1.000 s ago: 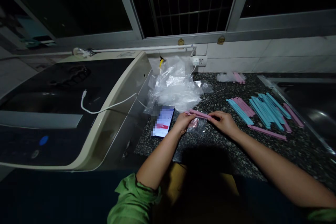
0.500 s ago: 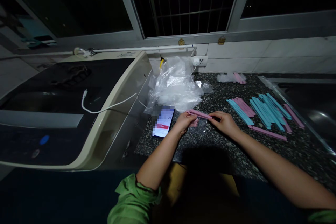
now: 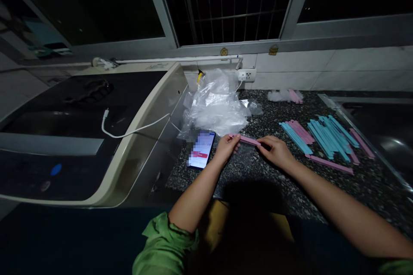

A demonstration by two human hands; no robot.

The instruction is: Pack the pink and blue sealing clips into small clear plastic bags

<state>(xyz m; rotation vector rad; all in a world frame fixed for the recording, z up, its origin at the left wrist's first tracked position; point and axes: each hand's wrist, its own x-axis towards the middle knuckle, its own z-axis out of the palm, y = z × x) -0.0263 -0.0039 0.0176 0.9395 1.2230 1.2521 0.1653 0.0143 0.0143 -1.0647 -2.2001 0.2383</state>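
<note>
My left hand [image 3: 226,148] and my right hand [image 3: 275,151] pinch the two ends of a pink clip stick [image 3: 248,139] just above the dark speckled counter [image 3: 264,180]. A small clear plastic bag [image 3: 242,153] hangs below the stick between my hands. Both hands have their fingers closed on the stick. A lit phone [image 3: 201,149] lies flat just left of my left hand.
A heap of clear plastic bags [image 3: 217,105] sits behind the phone. Several blue and pink sticks [image 3: 322,135] lie spread on the counter to the right, with a few more pink ones [image 3: 294,95] by the wall. A washing machine [image 3: 80,133] with a white cable stands left; a sink [image 3: 380,129] is at the right.
The pink patch seen in the bag under the stick is no longer visible. My left fingers have shifted up along the stick's end; the hands stay in place.
</note>
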